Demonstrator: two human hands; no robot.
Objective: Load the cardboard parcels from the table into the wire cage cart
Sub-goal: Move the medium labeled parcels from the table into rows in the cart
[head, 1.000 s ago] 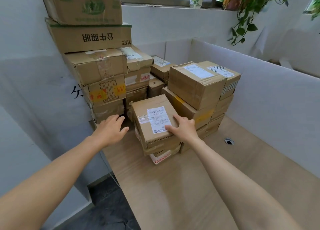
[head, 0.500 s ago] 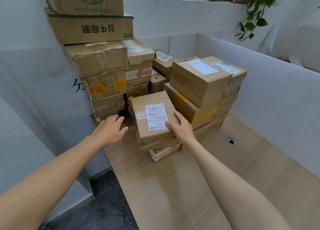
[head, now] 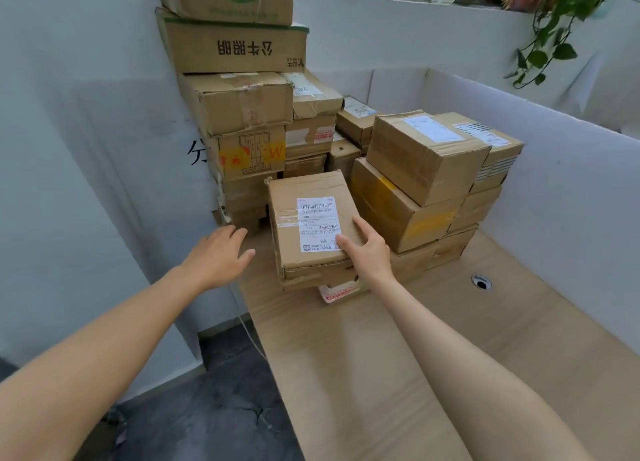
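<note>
Because white partitions (head: 571,218) wall the table (head: 381,374) on its far and right sides, I read the parcels (head: 313,102) as banked into that corner, with a tall stack (head: 239,103) at left and lower stacks (head: 426,155) at right. That leaves the bare tabletop toward me as the open way out; the wire cage cart is not in view. Frontmost, the labelled parcel (head: 291,232) overhangs a smaller box (head: 337,292), my right hand (head: 367,252) clamping its near right corner, thumb on the label (head: 317,223). My left hand (head: 218,256), fingers straight and slightly apart, hovers beside its free left edge, touching nothing, presumably to share the lift.
</note>
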